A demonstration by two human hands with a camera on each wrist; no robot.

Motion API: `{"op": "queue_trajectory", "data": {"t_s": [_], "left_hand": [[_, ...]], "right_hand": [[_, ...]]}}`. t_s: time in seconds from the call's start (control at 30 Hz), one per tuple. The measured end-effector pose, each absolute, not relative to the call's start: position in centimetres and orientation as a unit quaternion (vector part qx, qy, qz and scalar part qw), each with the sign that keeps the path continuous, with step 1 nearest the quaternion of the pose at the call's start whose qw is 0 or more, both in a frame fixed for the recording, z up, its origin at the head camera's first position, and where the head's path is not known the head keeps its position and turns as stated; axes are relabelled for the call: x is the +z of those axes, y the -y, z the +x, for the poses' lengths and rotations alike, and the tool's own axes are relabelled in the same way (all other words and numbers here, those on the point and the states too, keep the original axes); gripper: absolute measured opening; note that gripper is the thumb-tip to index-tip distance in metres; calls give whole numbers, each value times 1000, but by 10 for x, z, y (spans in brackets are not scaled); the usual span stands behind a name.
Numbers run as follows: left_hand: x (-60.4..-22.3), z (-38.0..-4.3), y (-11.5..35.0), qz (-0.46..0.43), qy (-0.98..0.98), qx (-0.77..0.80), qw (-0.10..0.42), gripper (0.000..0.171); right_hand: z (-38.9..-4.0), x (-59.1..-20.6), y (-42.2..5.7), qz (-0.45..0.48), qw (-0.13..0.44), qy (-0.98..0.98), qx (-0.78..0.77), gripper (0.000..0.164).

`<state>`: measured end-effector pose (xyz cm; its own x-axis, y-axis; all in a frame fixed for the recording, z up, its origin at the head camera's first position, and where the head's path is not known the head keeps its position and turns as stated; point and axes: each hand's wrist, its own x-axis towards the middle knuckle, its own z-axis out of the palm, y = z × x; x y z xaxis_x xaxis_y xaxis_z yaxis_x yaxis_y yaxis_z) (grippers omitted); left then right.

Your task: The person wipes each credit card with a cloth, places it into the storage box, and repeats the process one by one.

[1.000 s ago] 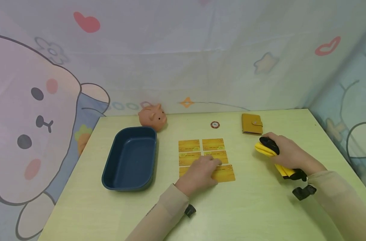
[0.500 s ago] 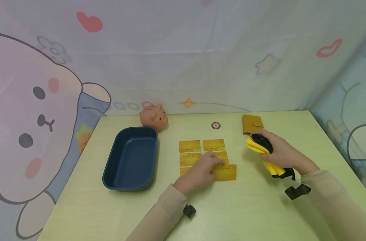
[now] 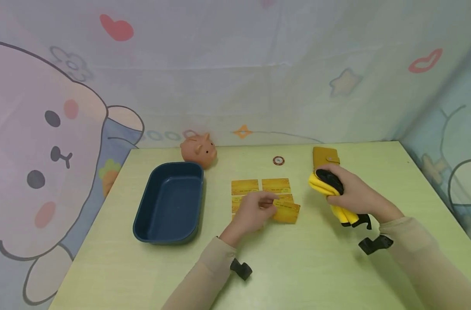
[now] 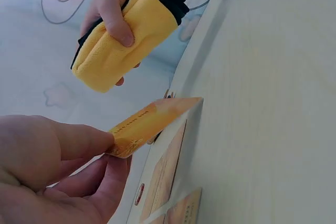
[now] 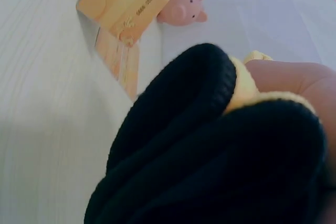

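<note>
My left hand (image 3: pixel 252 211) pinches a gold plastic card (image 3: pixel 286 213) near one edge, between thumb and fingers. In the left wrist view the card (image 4: pixel 152 124) is tilted up off the table, with the thumb and fingertips at its near end. Several more gold cards (image 3: pixel 245 187) lie flat in rows beneath and behind this hand, some partly hidden by it. To the right, my right hand (image 3: pixel 353 193) grips a folded yellow and black cloth (image 4: pixel 134 30), held above the table. The cloth's black side (image 5: pixel 226 156) fills much of the right wrist view.
A dark blue tray (image 3: pixel 171 206) stands on the left of the table, with a pink piggy bank (image 3: pixel 198 151) behind it. A small red-and-white poker chip (image 3: pixel 279 160) lies toward the back. Behind the right hand is a mustard wallet (image 3: pixel 324 156). A printed curtain backs the table.
My left hand has lifted the nearest right card from the table and drawn it slightly left and back. My right hand has moved left with the cloth, closer to the cards.
</note>
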<state>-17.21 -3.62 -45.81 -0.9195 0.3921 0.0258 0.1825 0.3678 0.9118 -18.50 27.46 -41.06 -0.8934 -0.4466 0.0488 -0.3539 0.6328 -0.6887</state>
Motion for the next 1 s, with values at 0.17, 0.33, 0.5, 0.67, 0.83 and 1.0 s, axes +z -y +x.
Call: {"op": "queue_trajectory", "data": {"t_s": [0.17, 0.33, 0.5, 0.67, 0.83, 1.0], "left_hand": [[-463, -173, 41, 144, -808, 562, 101, 24], [-465, -174, 45, 129, -791, 590, 99, 24], [-464, -175, 48, 115, -766, 623, 109, 25], [-462, -178, 50, 80, -709, 688, 132, 31], [-458, -180, 53, 71, -673, 721, 148, 40], [-457, -182, 54, 83, -658, 730, 165, 47]], "right_hand": [[-185, -407, -261, -246, 50, -894, -372, 69], [-184, -404, -242, -278, 37, -883, -376, 70], [-182, -402, -223, -301, 31, -877, -374, 70], [-182, -401, -208, -317, 23, -874, -368, 71], [-186, -402, -196, -334, -3, -882, -333, 73], [-189, -401, -185, -340, -5, -892, -296, 73]]}}
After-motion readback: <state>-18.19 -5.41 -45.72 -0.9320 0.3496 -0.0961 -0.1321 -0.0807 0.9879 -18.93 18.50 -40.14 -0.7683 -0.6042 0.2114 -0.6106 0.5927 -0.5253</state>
